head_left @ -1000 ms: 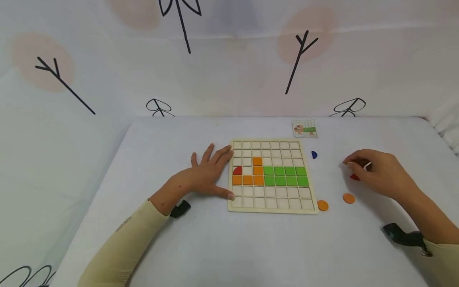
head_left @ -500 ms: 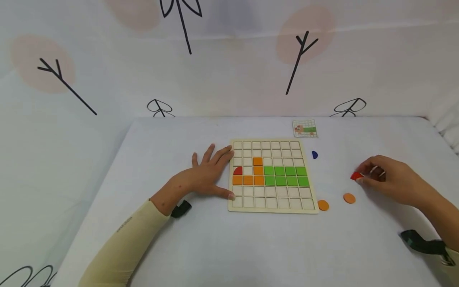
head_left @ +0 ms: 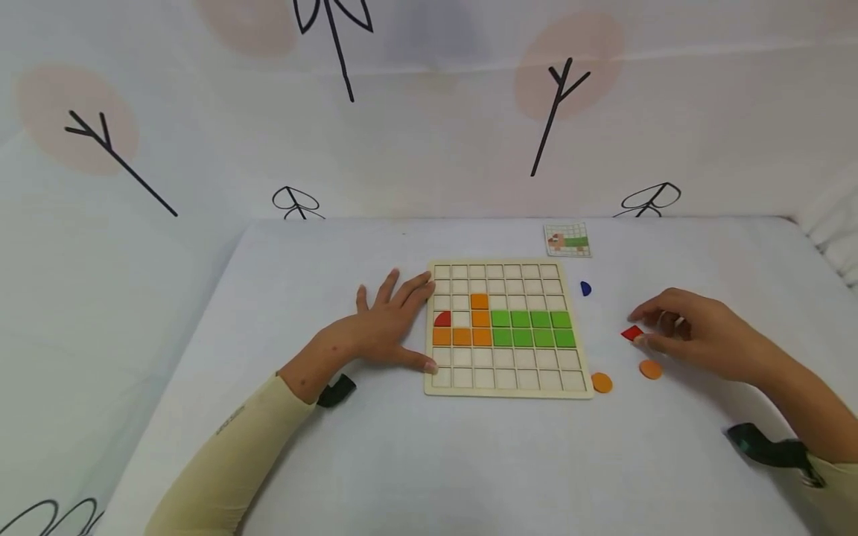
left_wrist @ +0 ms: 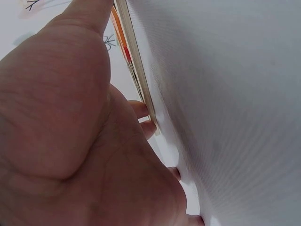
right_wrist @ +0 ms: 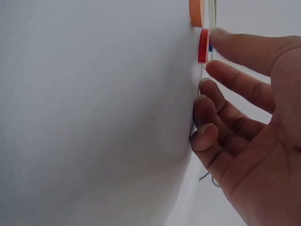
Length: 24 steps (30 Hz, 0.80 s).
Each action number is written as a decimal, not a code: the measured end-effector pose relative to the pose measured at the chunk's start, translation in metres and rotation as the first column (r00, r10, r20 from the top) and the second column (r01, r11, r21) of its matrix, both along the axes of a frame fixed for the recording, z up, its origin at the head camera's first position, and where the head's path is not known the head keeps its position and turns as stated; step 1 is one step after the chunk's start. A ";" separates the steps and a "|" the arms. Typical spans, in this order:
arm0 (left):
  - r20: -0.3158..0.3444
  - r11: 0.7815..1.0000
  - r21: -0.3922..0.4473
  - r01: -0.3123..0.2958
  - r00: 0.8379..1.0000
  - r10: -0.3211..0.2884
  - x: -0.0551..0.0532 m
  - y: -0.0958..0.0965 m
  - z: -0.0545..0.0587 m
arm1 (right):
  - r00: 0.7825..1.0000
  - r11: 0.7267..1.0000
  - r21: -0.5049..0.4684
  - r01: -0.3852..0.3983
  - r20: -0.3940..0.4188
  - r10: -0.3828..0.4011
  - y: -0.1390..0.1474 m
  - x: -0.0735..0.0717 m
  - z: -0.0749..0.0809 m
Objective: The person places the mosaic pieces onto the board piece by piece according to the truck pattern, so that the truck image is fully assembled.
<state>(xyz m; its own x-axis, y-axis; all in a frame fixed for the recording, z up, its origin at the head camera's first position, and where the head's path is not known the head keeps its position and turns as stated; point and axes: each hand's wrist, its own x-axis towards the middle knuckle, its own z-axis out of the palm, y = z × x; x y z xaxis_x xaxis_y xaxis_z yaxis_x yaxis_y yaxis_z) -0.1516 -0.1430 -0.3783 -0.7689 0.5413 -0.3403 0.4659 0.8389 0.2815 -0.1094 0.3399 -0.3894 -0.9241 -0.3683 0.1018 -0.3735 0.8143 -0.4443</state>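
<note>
My left hand [head_left: 385, 327] lies spread at the left side of the wooden grid board [head_left: 462, 390], thumb and fingertips touching its edge. On the board sit green squares [head_left: 531, 328], orange squares [head_left: 481, 318] and a red quarter-circle tile [head_left: 442, 319]. To the right of the board, my right hand [head_left: 700, 335] pinches a small red tile [head_left: 632, 333] between thumb and index finger, low over the tabletop. In the right wrist view the red tile [right_wrist: 203, 45] shows edge-on by the thumb tip; its full outline is partly hidden.
Two orange discs, a nearer one [head_left: 602, 383] by the board's corner and another [head_left: 650, 369] below the right hand, lie on the white cloth. A blue half-circle tile [head_left: 586, 289] rests right of the board. A small picture card [head_left: 567, 240] lies behind it.
My right hand first drew back to the right, showing the red tile at its fingertips, then came left with the tile toward the board. The left hand and board stayed put.
</note>
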 end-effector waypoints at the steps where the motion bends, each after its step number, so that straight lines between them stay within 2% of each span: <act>1: -0.001 1.000 0.001 0.000 1.000 0.000 0.000 0.000 0.000 | 1.000 1.000 0.006 -0.010 0.001 0.010 -0.002 -0.001 0.000; 6: 0.005 1.000 -0.002 0.007 1.000 -0.007 0.000 -0.001 -0.003 | 1.000 0.999 0.046 -0.017 0.025 0.016 -0.009 -0.004 0.003; 14: 0.000 1.000 -0.012 0.019 1.000 -0.019 -0.002 0.000 -0.003 | 0.986 1.000 0.012 0.022 0.166 -0.024 -0.022 -0.006 0.005; 24: 0.016 1.000 -0.017 0.005 1.000 -0.004 -0.002 -0.002 -0.003 | 0.976 0.998 0.034 0.053 0.208 -0.059 -0.034 -0.011 0.014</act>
